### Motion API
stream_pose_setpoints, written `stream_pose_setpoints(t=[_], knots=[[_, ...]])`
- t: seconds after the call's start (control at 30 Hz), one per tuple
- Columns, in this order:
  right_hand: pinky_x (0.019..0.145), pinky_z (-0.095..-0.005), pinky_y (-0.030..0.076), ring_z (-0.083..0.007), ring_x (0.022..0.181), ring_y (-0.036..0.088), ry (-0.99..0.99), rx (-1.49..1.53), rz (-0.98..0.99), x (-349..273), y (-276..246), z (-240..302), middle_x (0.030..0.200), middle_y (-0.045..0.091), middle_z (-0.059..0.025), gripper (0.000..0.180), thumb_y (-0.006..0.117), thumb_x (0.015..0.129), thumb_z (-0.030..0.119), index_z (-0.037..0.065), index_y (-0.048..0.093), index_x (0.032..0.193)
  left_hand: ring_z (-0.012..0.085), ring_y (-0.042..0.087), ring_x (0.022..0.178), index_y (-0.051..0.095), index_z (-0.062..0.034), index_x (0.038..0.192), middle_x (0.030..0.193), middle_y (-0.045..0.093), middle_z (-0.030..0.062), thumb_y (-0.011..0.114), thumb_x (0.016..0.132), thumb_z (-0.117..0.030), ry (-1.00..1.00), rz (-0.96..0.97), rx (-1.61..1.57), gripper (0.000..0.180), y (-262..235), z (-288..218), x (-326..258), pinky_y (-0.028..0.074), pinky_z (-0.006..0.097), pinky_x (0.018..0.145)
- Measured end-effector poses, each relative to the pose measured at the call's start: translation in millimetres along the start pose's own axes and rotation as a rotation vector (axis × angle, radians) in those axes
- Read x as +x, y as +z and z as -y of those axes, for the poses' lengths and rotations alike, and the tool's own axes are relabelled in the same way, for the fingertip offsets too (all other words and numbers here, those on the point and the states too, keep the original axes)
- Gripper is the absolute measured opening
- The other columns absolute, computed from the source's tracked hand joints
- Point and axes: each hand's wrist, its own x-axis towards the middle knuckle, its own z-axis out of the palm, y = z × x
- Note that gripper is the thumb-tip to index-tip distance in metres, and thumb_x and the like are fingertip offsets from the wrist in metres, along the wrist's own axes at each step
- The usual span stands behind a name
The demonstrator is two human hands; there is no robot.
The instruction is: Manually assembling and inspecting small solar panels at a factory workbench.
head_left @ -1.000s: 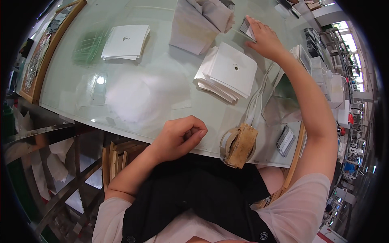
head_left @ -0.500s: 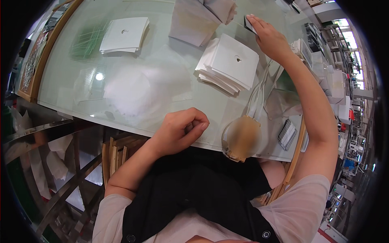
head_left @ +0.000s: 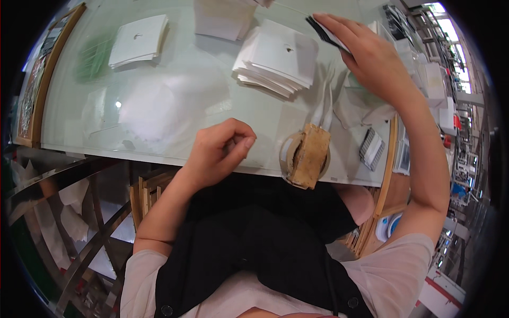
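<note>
My right hand (head_left: pixel 371 58) reaches out over the far right of the table, fingers laid along a small flat black-and-white piece or thin stack (head_left: pixel 323 33). Its exact kind is hard to make out, as the hand covers part of it. Loosely curled, my left hand (head_left: pixel 220 151) rests by the table's front edge, thumb against the forefinger, and nothing shows in it. Between my hands lies a pile of white square sheets (head_left: pixel 283 53) with a small dark mark on top. Closer to me, a worn tan block (head_left: pixel 311 156) lies on a roll of tape (head_left: pixel 289 151).
A smaller white stack (head_left: pixel 139 40) lies at the far left, and a pale wrapped bundle (head_left: pixel 222 18) at the back. Right of the tape are a striped grey pad (head_left: pixel 372 148) and crumpled clear plastic (head_left: pixel 355 103). Wooden frames (head_left: pixel 151 191) stand below the table edge.
The view has shifted, so the table things sit higher and further left. My right hand, still on the flat piece, shows nearer and larger. My left hand stays curled.
</note>
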Motion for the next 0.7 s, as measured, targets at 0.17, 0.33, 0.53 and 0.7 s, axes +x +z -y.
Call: stream_pose_setpoints(t=[0.17, 0.33, 0.53, 0.7], knots=[[0.095, -0.0381, 0.044, -0.033, 0.115, 0.051, 0.076, 0.185, 0.066, -88.2, -27.4, 38.2, 0.132, 0.049, -0.0122, 0.077, 0.057, 0.065, -0.015, 0.012, 0.042, 0.136, 0.0052, 0.051, 0.055, 0.058, -0.0011, 0.088, 0.067, 0.057, 0.0011, 0.06, 0.087, -0.003, -0.05, -0.087, -0.081, 0.003, 1.4, -0.5, -2.6, 0.04, 0.02, 0.05], [0.095, -0.0382, 0.044, -0.0295, 0.117, 0.05, 0.304, 0.265, 0.162, -178.1, -14.4, 42.6, 0.132, 0.048, -0.0103, 0.074, 0.06, 0.065, -0.011, 0.009, 0.042, 0.134, 0.0057, 0.055, 0.058, 0.058, -0.0001, 0.089, 0.067, 0.057, 0.0006, 0.058, 0.089, -0.004, -0.142, -0.08, -0.081, 0.004, 4.8, -9.6, 1.3, 0.042, 0.02, 0.053], [0.095, -0.0387, 0.044, -0.0311, 0.117, 0.048, 0.487, 0.057, 0.197, -235.9, 28.3, 11.2, 0.133, 0.046, -0.011, 0.068, 0.058, 0.07, -0.008, 0.008, 0.041, 0.134, 0.0013, 0.039, 0.046, 0.056, -0.0027, 0.095, 0.066, 0.055, -0.0002, 0.053, 0.093, -0.011, -0.085, -0.08, 0.024, 0.01, 10.8, -6.6, 0.2, 0.029, 0.017, 0.041], [0.097, -0.0397, 0.041, -0.0336, 0.119, 0.045, 0.542, 0.146, 0.22, -250.4, 49.5, -3.3, 0.135, 0.044, -0.0132, 0.06, 0.059, 0.077, 0.001, 0.007, 0.04, 0.134, 0.0032, 0.051, 0.058, 0.058, -0.0007, 0.09, 0.067, 0.057, -0.0003, 0.057, 0.091, -0.008, -0.161, -0.127, 0.009, 0.008, 13.7, -9.6, 0.9, 0.037, 0.019, 0.051]])
